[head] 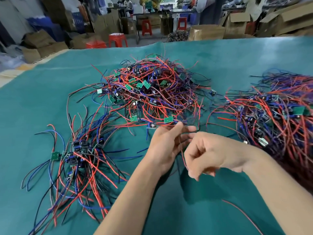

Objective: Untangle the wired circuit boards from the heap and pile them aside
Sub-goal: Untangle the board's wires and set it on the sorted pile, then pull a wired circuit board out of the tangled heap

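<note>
Circuit boards with red, blue and black leads lie in three lots on the green table cover (203,209), and one is being worked loose just below the middle of the frame. Nearest, at lower right of centre, the right hand (213,155) has its fingers curled, pinching a thin red wire (183,158) that runs up between both hands; a stray red lead (242,214) lies on the cover below the forearm. Just left of it, the left hand (166,141) is raised with fingers half extended, and wires pass across them; whether it truly grips them I cannot tell. The hands are probably held close together so the strand can be drawn out of the tangle without dragging its neighbours.

At lower left sits the sorted pile (79,155), boards bunched at its centre and leads fanned outward, likely where freed pieces go. Beyond the hands, at centre, is the tangled heap (152,92), small green boards showing among looped wires; its near edge almost touches the left fingertips. The crossing loops are what stand in the way of a clean pull. At right, a second large mass (279,116) spreads to the frame edge.

Farther off, red stools (117,40) and cardboard boxes (288,17) stand past the table.
</note>
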